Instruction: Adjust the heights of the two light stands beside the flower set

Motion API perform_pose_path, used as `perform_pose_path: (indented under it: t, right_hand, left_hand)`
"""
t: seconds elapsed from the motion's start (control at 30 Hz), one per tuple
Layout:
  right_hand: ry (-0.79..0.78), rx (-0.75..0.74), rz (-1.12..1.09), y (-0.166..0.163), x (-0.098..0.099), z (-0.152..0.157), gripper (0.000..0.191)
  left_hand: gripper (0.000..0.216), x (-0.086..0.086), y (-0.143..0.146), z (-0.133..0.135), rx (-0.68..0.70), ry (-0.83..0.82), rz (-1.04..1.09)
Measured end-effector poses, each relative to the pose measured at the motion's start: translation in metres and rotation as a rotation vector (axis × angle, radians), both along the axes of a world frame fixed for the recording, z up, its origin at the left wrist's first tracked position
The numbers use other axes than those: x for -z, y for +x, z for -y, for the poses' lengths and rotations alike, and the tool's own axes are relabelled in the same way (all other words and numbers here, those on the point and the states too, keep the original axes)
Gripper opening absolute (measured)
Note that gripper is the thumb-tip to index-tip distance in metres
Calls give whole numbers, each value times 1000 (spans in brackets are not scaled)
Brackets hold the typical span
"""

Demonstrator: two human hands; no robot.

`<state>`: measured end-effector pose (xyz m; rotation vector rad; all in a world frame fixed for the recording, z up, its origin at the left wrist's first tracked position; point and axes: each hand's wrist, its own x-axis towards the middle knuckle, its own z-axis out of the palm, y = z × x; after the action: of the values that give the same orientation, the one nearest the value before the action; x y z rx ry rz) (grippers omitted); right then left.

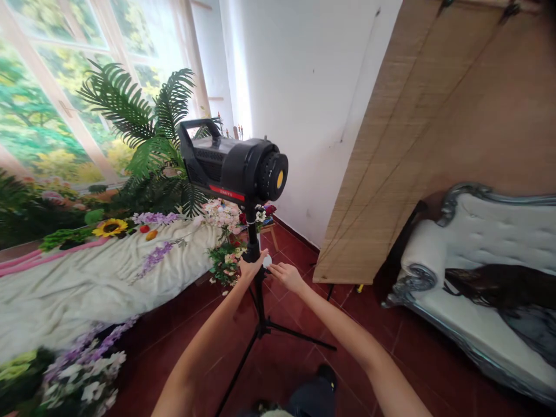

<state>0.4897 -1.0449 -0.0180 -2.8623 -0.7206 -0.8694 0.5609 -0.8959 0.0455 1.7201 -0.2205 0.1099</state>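
The left hand (249,267) was closed around the stand pole (259,289) to steady the studio light (234,168), while the right hand (286,275), fingers loosely open, touched a small white knob (267,260).

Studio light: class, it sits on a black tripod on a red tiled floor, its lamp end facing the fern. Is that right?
Not quite. The head view shows the studio light on its tripod over the red floor, lamp end facing away from the fern, towards the white wall.

The white knob (267,260) between both hands is too small to make out.
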Motion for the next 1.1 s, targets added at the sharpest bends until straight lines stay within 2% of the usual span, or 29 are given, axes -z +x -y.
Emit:
perform_pose_path:
  t: [0.1,0.33,0.47,0.6,0.73,0.9,1.0,1.1]
  right_hand:
    - [18,29,-11,-2,1,-2,32]
    - [33,64,-31,-4,-3,-6,32]
    - [93,82,-68,-6,-6,-10,31]
    - [231,90,-147,-10,-10,-14,36]
    - [316,107,-216,-11,-15,-16,39]
    - [246,171,-218,-9,-19,-16,41]
    - [193,216,-214,-7,-20,-19,40]
    - [250,222,-247,-7,-20,-23,38]
  left_hand:
    - [27,12,1,-1,15,34,41]
    - [29,11,0,3,46,-14,7]
    - [27,30,3,3,50,-30,-20]
    - [28,46,4,3,-2,-70,-58]
    - [29,48,3,4,42,-87,-28]
    - [29,48,3,6,-19,-125,-73]
    - [27,49,3,6,-4,-139,-49]
    - [27,51,4,6,19,-152,-49]
